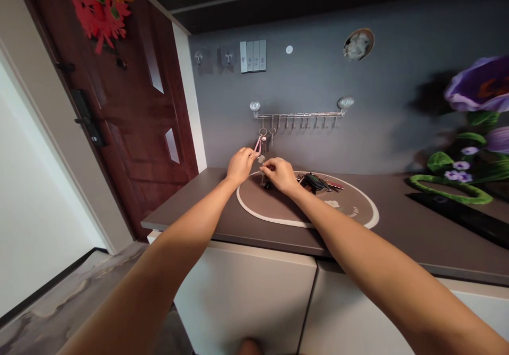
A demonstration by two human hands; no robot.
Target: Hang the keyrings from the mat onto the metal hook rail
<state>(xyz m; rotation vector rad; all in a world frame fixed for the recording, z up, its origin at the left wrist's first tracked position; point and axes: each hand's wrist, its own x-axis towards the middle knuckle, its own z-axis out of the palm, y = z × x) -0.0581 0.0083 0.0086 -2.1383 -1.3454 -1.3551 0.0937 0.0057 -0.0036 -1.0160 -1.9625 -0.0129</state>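
My left hand (pixel 240 165) is pinched at the lower end of a pink strap (pixel 258 145). That strap hangs with a key ring (pixel 263 131) at the left end of a clear hook rail (pixel 300 115) on the wall. Just right of it, a single small key (pixel 272 136) dangles from its own ring. My right hand (pixel 281 174) is closed, fingertips together by a silver key (pixel 261 159) between the two hands. Which hand bears the key's weight is hard to make out. Behind my right hand, a bunch of dark keys (pixel 316 182) lies on a brown oval mat (pixel 270 214).
The mat lies on a dark countertop (pixel 186 201) above white cabinet doors (pixel 246 291). A purple artificial flower (pixel 481 87) stands at the right, beside a long black object (pixel 457 217). Wall switches (pixel 253 56) are above the rail. A dark red door (pixel 139 111) is at left.
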